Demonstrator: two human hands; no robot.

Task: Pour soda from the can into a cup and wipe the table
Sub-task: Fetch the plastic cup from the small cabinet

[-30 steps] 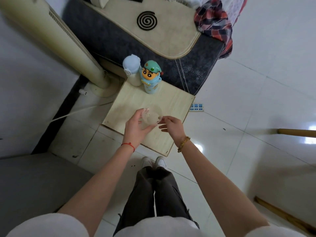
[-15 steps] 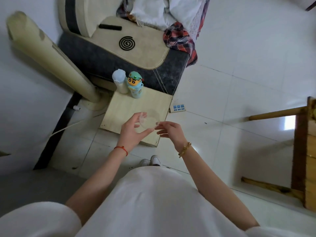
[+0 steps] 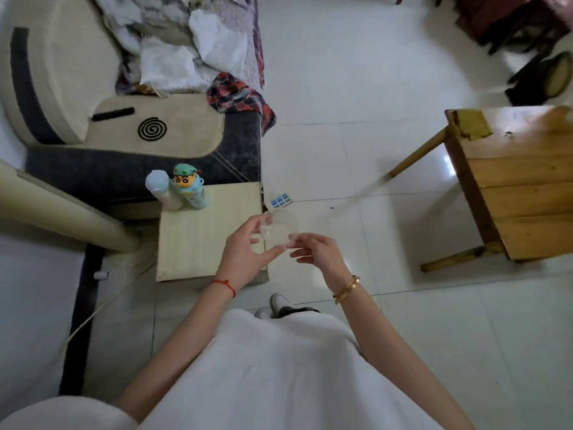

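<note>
A clear plastic cup (image 3: pixel 280 228) is held in the air over the right edge of a small pale wooden table (image 3: pixel 198 243). My left hand (image 3: pixel 245 256) grips the cup from the left, thumb and fingers round it. My right hand (image 3: pixel 316 251) pinches its rim from the right. A cartoon-figure can (image 3: pixel 189 187) in teal and blue stands upright at the table's far left corner, next to a white bottle (image 3: pixel 161 189). No wiping cloth shows.
A grey and beige sofa (image 3: pixel 139 141) with heaped clothes stands behind the small table. A beige fan column (image 3: pixel 62 212) leans in from the left. A larger wooden table (image 3: pixel 521 187) stands to the right. A power strip (image 3: pixel 280 200) lies on the white tiled floor.
The camera has risen and pulled back, bringing the sofa top and the wooden table on the right into view. Both hands keep the cup and have drifted right, past the small table's edge.
</note>
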